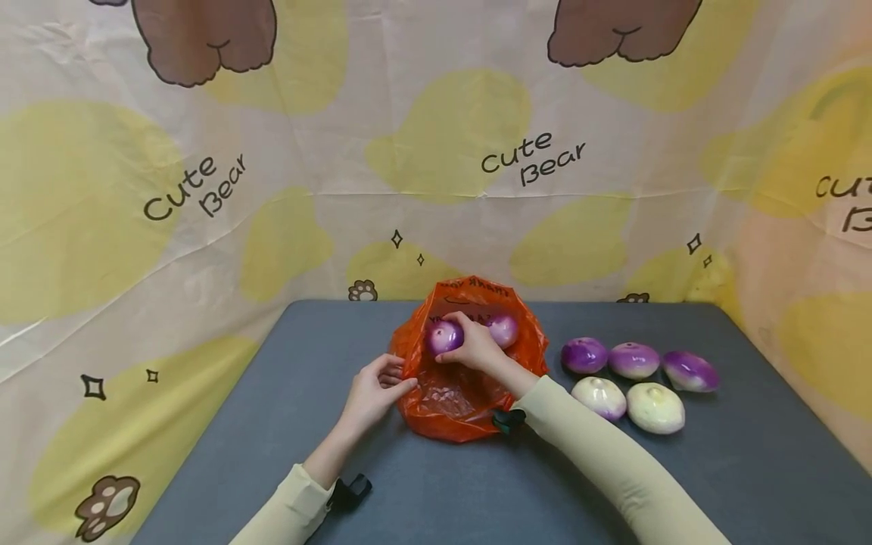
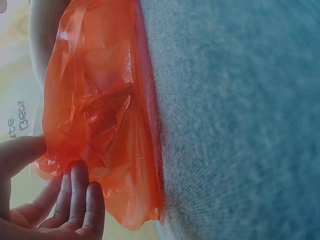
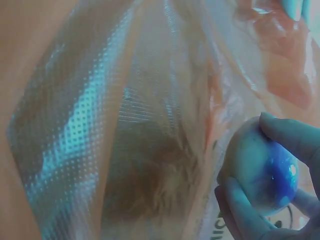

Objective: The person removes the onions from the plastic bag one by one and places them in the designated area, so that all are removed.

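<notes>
An orange-red plastic bag (image 1: 450,424) stands with its mouth gaping toward me. Inside the mouth, my right hand (image 1: 477,350) grips a purple-and-white onion (image 1: 444,337) between thumb and fingers. Seen from the right wrist, that onion (image 3: 260,170) has a pale side and a glossy purple side. Another onion (image 1: 502,331) is in the bag, just beyond my right hand. At the bag's left rim my left hand (image 1: 371,390) pinches the plastic, thumb on the inner side and fingers outside; the left wrist view shows these fingers (image 2: 77,195) against the bag wall.
Right of the bag on the grey table (image 1: 286,424), several onions sit in two rows: purple ones such as this onion (image 1: 633,360) behind, pale ones such as this onion (image 1: 655,408) in front. A printed cloth (image 1: 436,151) hangs behind the table.
</notes>
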`<move>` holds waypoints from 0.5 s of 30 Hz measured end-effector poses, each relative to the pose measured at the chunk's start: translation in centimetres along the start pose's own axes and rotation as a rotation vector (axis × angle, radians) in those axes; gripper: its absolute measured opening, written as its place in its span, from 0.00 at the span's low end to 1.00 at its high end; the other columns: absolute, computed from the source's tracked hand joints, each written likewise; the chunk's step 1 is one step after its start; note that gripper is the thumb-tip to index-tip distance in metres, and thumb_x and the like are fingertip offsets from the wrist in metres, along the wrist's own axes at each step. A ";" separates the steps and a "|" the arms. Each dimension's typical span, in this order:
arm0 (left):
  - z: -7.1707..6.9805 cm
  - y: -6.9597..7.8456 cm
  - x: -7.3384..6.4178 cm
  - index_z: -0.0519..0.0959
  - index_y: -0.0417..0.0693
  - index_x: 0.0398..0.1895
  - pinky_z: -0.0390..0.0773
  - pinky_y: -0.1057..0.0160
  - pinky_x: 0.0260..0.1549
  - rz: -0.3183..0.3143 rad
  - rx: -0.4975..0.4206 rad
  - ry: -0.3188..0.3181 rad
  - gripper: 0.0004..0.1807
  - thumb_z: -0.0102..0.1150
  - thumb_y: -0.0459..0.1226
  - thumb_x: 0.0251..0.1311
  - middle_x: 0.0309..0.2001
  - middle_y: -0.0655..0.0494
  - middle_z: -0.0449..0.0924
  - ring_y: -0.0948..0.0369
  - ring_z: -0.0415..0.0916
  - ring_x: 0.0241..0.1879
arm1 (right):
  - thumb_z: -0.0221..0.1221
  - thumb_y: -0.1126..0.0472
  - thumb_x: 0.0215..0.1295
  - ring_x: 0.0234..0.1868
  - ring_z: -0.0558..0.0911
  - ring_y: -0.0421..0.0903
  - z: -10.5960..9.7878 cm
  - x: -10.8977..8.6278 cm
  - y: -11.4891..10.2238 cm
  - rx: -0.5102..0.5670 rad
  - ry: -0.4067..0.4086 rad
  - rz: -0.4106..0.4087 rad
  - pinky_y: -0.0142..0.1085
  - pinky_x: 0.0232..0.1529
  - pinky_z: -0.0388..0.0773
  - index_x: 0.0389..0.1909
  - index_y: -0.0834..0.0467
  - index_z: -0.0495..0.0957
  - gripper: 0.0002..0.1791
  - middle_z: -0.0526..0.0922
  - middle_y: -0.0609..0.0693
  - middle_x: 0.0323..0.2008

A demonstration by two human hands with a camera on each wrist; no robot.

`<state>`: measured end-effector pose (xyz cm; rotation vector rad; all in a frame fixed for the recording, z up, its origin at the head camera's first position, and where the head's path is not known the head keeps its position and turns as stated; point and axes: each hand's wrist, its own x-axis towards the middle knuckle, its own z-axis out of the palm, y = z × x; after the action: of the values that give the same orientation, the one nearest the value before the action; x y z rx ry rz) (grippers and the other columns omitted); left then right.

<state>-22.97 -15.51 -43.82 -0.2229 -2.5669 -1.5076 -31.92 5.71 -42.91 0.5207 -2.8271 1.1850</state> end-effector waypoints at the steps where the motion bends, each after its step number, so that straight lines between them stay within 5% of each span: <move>1: 0.0 0.0 0.0 0.78 0.50 0.45 0.81 0.60 0.40 0.000 -0.002 0.001 0.18 0.70 0.41 0.51 0.37 0.53 0.82 0.60 0.79 0.35 | 0.74 0.50 0.45 0.58 0.75 0.57 -0.2 -0.1 -0.1 0.000 -0.002 0.005 0.54 0.59 0.70 0.62 0.49 0.66 0.41 0.75 0.55 0.58; 15: 0.2 -0.2 0.1 0.79 0.48 0.45 0.81 0.62 0.39 -0.007 -0.004 0.001 0.18 0.70 0.40 0.51 0.36 0.53 0.81 0.60 0.79 0.34 | 0.74 0.49 0.44 0.57 0.76 0.56 -2.6 -2.4 -1.0 0.052 -0.021 0.003 0.53 0.56 0.73 0.62 0.49 0.67 0.42 0.75 0.54 0.59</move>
<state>-23.10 -15.41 -44.04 -0.2134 -2.5663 -1.5151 -29.56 7.55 -40.73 0.5348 -2.8220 1.2646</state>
